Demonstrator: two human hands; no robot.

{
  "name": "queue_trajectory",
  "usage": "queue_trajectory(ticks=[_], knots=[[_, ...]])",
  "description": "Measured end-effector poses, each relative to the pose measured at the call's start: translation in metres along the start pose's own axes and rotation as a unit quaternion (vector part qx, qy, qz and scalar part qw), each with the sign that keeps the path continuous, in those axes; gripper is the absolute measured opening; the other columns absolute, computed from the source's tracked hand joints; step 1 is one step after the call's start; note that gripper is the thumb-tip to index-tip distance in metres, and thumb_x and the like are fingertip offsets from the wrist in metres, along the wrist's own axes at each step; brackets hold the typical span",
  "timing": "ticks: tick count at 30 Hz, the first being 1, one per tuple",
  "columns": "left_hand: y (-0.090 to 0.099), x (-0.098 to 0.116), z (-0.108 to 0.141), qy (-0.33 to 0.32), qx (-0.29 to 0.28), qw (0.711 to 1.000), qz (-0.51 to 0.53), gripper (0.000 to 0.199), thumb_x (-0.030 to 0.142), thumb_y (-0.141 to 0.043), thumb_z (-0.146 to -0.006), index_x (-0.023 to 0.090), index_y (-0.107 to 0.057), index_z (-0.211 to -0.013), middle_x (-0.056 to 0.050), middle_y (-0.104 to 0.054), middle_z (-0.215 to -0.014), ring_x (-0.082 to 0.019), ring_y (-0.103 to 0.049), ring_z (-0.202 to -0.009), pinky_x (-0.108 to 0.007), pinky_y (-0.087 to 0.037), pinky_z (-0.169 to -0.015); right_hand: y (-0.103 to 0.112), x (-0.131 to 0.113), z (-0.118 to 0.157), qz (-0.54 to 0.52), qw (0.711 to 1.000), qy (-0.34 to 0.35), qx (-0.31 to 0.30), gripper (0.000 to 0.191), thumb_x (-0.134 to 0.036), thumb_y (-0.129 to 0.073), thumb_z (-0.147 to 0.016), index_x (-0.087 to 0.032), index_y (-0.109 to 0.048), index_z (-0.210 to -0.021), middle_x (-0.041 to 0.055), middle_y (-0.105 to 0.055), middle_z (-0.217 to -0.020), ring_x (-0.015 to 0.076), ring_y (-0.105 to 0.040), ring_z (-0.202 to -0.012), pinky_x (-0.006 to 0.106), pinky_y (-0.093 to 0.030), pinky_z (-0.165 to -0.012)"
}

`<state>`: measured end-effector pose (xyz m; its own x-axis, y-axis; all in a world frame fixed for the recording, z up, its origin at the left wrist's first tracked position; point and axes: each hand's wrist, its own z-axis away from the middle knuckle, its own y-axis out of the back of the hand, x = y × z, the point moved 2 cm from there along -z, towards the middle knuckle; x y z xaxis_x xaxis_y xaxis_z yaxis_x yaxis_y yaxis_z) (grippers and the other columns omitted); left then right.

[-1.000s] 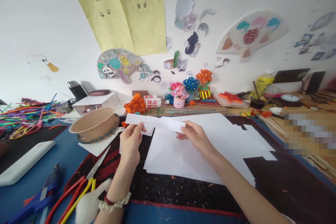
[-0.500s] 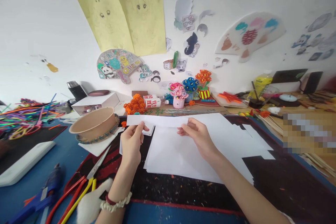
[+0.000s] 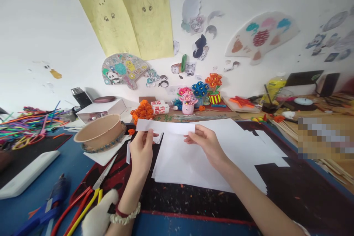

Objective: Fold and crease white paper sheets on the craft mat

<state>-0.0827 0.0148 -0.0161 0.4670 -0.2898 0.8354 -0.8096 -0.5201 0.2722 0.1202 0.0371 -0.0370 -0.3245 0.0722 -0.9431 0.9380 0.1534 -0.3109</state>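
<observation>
A narrow white paper strip is stretched sideways between my two hands, above the sheets on the table. My left hand pinches it near its left end, thumb in front and fingers behind. At the right end my right hand grips it the same way. Below and behind lies a stack of white paper sheets on a dark mat. Another white paper piece shows just left of my left wrist, partly hidden by the hand.
Left of my forearm lie scissors, red-and-yellow handles, a blue glue gun and a white fluffy thing. A beige round container stands farther back. Pipe-cleaner flowers and a bottle line the wall.
My hands have drawn slightly closer together, the left one moving a little to the right. Both still hold the paper strip, and the view has shifted slightly.
</observation>
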Motion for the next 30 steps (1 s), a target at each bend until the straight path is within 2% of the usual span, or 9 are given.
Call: queue_trajectory(ticks=[2, 4, 7, 9, 11, 15, 21, 25, 30], knots=[[-0.002, 0.004, 0.002, -0.073, -0.028, 0.994, -0.074, 0.026, 0.032, -0.046, -0.091, 0.018, -0.065, -0.102, -0.009, -0.070, -0.103, -0.022, -0.065, -0.095, -0.034, -0.051, -0.082, -0.001, 0.001, 0.000, 0.012, 1.000, 0.002, -0.018, 0.029, -0.041, -0.074, -0.070, -0.016, -0.061, -0.076, 0.0069, -0.070, -0.079, 0.0195, -0.067, -0.071, 0.037, -0.054, -0.073], [-0.006, 0.008, 0.005, -0.146, -0.071, 0.979, -0.125, 0.036, 0.029, -0.040, -0.094, 0.021, -0.055, -0.126, -0.010, -0.058, -0.131, -0.022, -0.053, -0.120, -0.038, -0.043, -0.099, -0.003, 0.002, 0.000, 0.021, 0.999, 0.006, -0.037, 0.029, -0.041, -0.072, -0.073, -0.015, -0.065, -0.080, 0.0082, -0.070, -0.081, 0.0199, -0.067, -0.073, 0.037, -0.054, -0.074], [-0.013, 0.009, 0.009, -0.185, -0.146, 0.963, -0.133, 0.047, 0.031, -0.035, -0.097, 0.024, -0.037, -0.143, -0.007, -0.041, -0.147, -0.021, -0.037, -0.136, -0.040, -0.033, -0.110, -0.005, 0.003, 0.000, 0.022, 0.998, 0.010, -0.056, 0.028, -0.042, -0.070, -0.074, -0.015, -0.067, -0.083, 0.0070, -0.069, -0.079, 0.0209, -0.068, -0.076, 0.038, -0.055, -0.076], [-0.015, 0.009, 0.011, -0.177, -0.176, 0.963, -0.098, 0.046, 0.034, -0.027, -0.099, 0.024, -0.037, -0.143, -0.006, -0.041, -0.148, -0.020, -0.034, -0.137, -0.040, -0.034, -0.110, -0.006, 0.003, 0.001, 0.020, 0.998, 0.009, -0.062, 0.028, -0.041, -0.070, -0.075, -0.016, -0.067, -0.085, 0.0063, -0.069, -0.080, 0.0209, -0.068, -0.077, 0.038, -0.055, -0.077], [-0.016, 0.009, 0.011, -0.152, -0.181, 0.970, -0.063, 0.046, 0.035, -0.022, -0.100, 0.025, -0.043, -0.140, -0.005, -0.043, -0.146, -0.020, -0.035, -0.137, -0.039, -0.039, -0.106, -0.008, 0.003, 0.002, 0.017, 0.997, 0.006, -0.073, 0.027, -0.041, -0.069, -0.076, -0.016, -0.067, -0.085, 0.0061, -0.068, -0.082, 0.0204, -0.068, -0.077, 0.038, -0.055, -0.077], [-0.014, 0.010, 0.011, -0.126, -0.148, 0.979, -0.059, 0.038, 0.036, -0.036, -0.098, 0.026, -0.057, -0.128, -0.005, -0.050, -0.141, -0.021, -0.042, -0.132, -0.037, -0.040, -0.105, -0.009, 0.002, 0.004, 0.012, 0.995, 0.006, -0.097, 0.024, -0.041, -0.067, -0.079, -0.017, -0.065, -0.080, 0.0038, -0.067, -0.078, 0.0209, -0.069, -0.079, 0.037, -0.055, -0.077], [-0.014, 0.011, 0.011, -0.152, -0.101, 0.979, -0.090, 0.037, 0.032, -0.046, -0.094, 0.026, -0.055, -0.130, -0.006, -0.049, -0.141, -0.023, -0.046, -0.129, -0.030, -0.053, -0.086, -0.013, 0.000, 0.007, 0.026, 0.990, -0.009, -0.137, 0.032, -0.043, -0.064, -0.082, -0.016, -0.067, -0.097, 0.0081, -0.070, -0.089, 0.0216, -0.069, -0.082, 0.038, -0.055, -0.078], [-0.016, 0.011, 0.014, -0.189, -0.082, 0.966, -0.156, 0.039, 0.029, -0.045, -0.094, 0.029, -0.052, -0.133, -0.006, -0.044, -0.145, -0.024, -0.045, -0.130, -0.036, -0.048, -0.097, -0.015, 0.001, 0.007, 0.020, 0.989, -0.014, -0.149, 0.036, -0.046, -0.063, -0.081, -0.015, -0.069, -0.097, 0.0105, -0.069, -0.098, 0.0216, -0.070, -0.080, 0.038, -0.055, -0.076], [-0.021, 0.015, 0.023, -0.233, -0.121, 0.942, -0.209, 0.044, 0.027, -0.044, -0.095, 0.032, -0.045, -0.138, -0.005, -0.037, -0.150, -0.024, -0.046, -0.130, -0.037, -0.045, -0.100, -0.014, 0.004, 0.006, 0.018, 0.990, -0.003, -0.136, 0.038, -0.040, -0.072, -0.074, -0.017, -0.067, -0.104, 0.0089, -0.072, -0.093, 0.0216, -0.070, -0.079, 0.038, -0.055, -0.077]])
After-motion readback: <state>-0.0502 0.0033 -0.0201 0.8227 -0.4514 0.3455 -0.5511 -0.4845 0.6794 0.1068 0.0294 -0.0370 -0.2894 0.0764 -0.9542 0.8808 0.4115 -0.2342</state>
